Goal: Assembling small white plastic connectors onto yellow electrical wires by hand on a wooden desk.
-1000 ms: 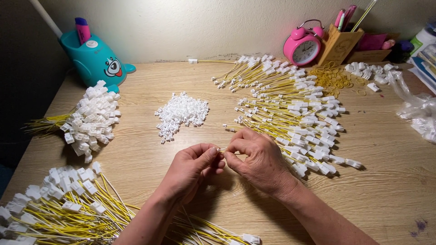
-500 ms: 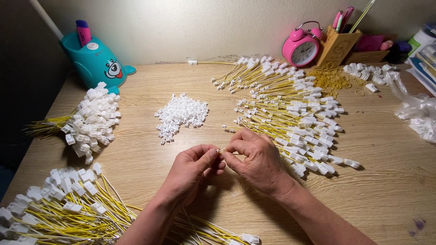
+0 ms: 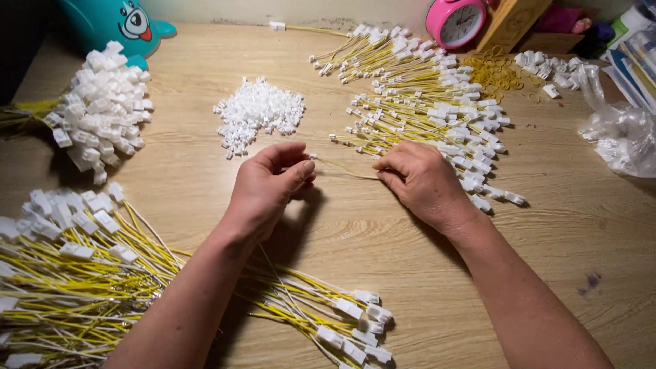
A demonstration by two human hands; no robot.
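Observation:
My left hand (image 3: 270,184) and my right hand (image 3: 420,181) rest on the wooden table (image 3: 383,246), a thin yellow wire (image 3: 345,168) stretched between them. The left fingertips pinch the wire's small white end; the right fingers grip its other end. Just beyond the right hand lies a spread of yellow wires with white plugs (image 3: 427,113). A small heap of loose white connectors (image 3: 258,113) sits beyond the left hand.
A bundle of plugged wires (image 3: 96,113) lies at the far left, and another big pile (image 3: 82,273) at the near left. A pink alarm clock (image 3: 456,19), yellow rubber bands (image 3: 495,68), a teal toy (image 3: 113,24) and a clear plastic bag (image 3: 618,133) line the back and right.
My hands have drawn apart, so a length of yellow wire now shows between them. The view has shifted closer to the table.

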